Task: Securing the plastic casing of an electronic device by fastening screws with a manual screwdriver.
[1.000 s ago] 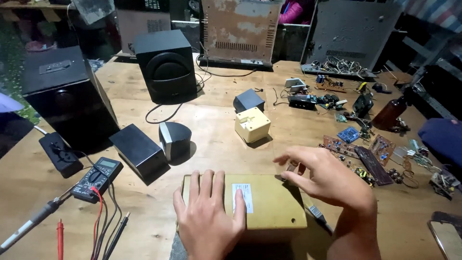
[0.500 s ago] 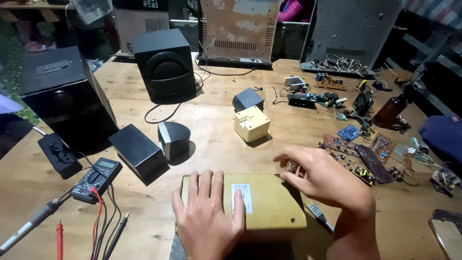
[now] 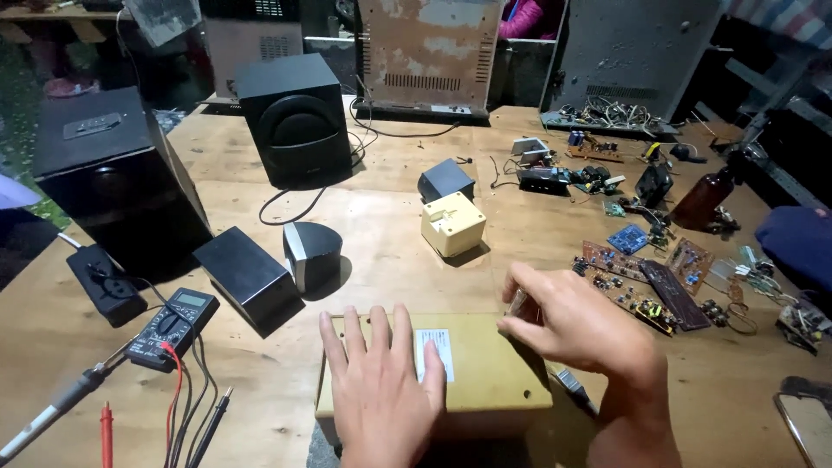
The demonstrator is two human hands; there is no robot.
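Observation:
A flat yellowish box (image 3: pixel 485 373) with a white label lies on the wooden table (image 3: pixel 390 260) near its front edge. My left hand (image 3: pixel 381 390) rests flat on the box's top, fingers spread. At the box's right edge my right hand (image 3: pixel 576 325) curls its fingers around a small metallic tool whose tip shows near the box's upper right corner; a grey part of it (image 3: pixel 572 387) sticks out below the hand.
A small cream box (image 3: pixel 452 224) and dark cube (image 3: pixel 445 180) lie in the middle. Black speakers (image 3: pixel 295 117) (image 3: pixel 113 178), a black block (image 3: pixel 244 273), a multimeter (image 3: pixel 172 316) with probes and a soldering iron (image 3: pixel 52 407) stand left. Circuit boards (image 3: pixel 646 286) and a brown bottle (image 3: pixel 704 199) lie right.
My right hand has shifted slightly toward the box's upper right corner. My left hand stays flat on the box.

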